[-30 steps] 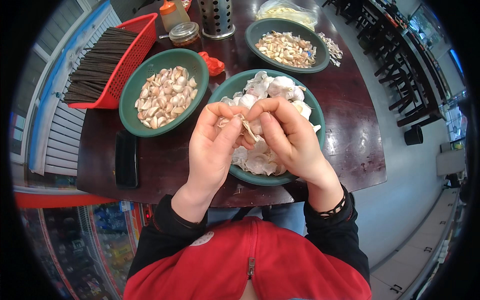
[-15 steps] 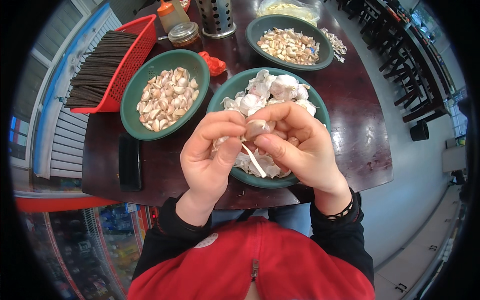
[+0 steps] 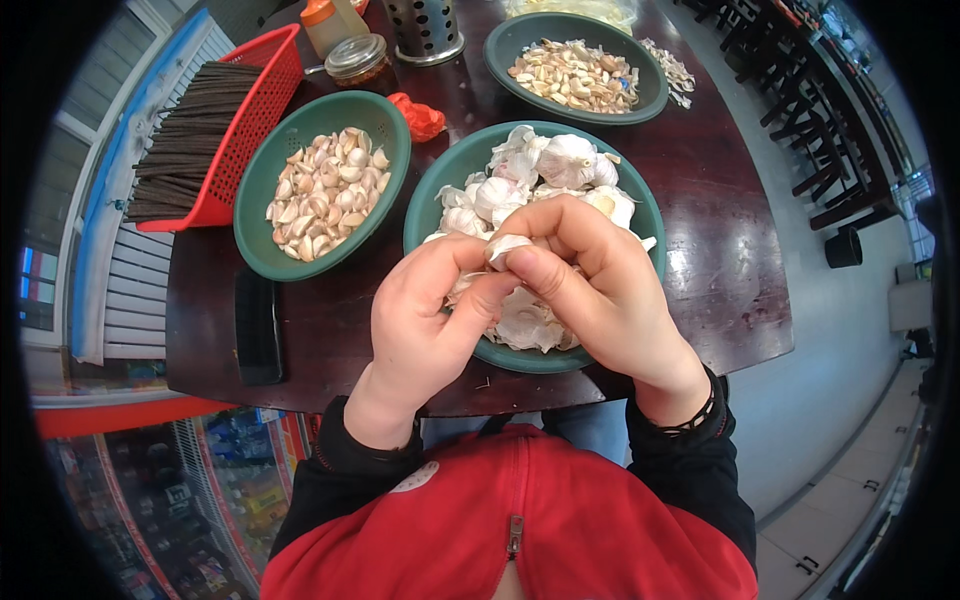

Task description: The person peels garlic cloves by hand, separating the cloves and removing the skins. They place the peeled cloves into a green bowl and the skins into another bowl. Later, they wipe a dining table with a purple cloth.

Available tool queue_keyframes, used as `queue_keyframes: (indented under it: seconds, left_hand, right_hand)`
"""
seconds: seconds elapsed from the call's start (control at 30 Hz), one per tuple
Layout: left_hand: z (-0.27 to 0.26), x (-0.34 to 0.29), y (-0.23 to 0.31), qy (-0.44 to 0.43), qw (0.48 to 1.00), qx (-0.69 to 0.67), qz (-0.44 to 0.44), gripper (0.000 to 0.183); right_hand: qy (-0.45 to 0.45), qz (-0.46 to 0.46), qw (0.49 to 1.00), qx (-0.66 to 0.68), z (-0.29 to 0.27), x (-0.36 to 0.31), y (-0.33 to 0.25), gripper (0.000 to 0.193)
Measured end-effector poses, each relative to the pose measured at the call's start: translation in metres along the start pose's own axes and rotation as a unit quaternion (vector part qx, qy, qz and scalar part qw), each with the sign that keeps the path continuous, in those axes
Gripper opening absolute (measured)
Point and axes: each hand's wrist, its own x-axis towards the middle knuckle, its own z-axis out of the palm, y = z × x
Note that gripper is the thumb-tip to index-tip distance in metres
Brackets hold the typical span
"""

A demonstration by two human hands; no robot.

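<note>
My left hand (image 3: 428, 305) and my right hand (image 3: 612, 285) meet over the nearest green bowl (image 3: 655, 215). Between their thumbs and fingertips they pinch a single garlic clove (image 3: 508, 250). Whole garlic heads (image 3: 567, 160) fill the far side of that bowl, and loose papery skins (image 3: 528, 322) lie at its near side, partly hidden by my hands. To the left, a tilted green colander (image 3: 262, 245) holds many separated cloves (image 3: 325, 195) with their pinkish skins on.
Farther back stands a dark green bowl (image 3: 500, 72) of cloves and skin bits. A red basket (image 3: 262, 100) of dark sticks, a lidded glass jar (image 3: 357, 60), a perforated metal holder (image 3: 425, 28) and a red plastic bag (image 3: 416, 117) are around. A black phone-like slab (image 3: 258, 328) lies on the table (image 3: 725, 300).
The white strip that hung below my fingers is out of sight. My fingertips have drawn closer together around the clove. The view has shifted slightly.
</note>
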Motion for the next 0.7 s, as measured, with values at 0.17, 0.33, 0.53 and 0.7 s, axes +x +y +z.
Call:
queue_keyframes:
  seconds: [0.17, 0.33, 0.53, 0.7]
  left_hand:
    - [0.005, 0.002, -0.004, 0.039, 0.987, 0.129, 0.091, 0.014]
    - [0.006, 0.006, -0.003, 0.064, 0.971, 0.166, 0.158, 0.011]
    - [0.004, 0.006, -0.001, 0.071, 0.968, 0.169, 0.170, 0.010]
    - [0.001, 0.010, -0.005, 0.062, 0.961, 0.161, 0.218, 0.009]
  right_hand:
    - [0.038, 0.053, 0.998, -0.018, 0.007, -0.001, 0.005, 0.012]
    - [0.127, -0.087, 0.983, -0.102, 0.019, 0.003, 0.021, 0.011]
    - [0.135, -0.102, 0.979, -0.117, 0.024, 0.002, 0.021, 0.011]
    - [-0.015, -0.016, 0.998, -0.050, 0.003, 0.005, 0.003, 0.022]
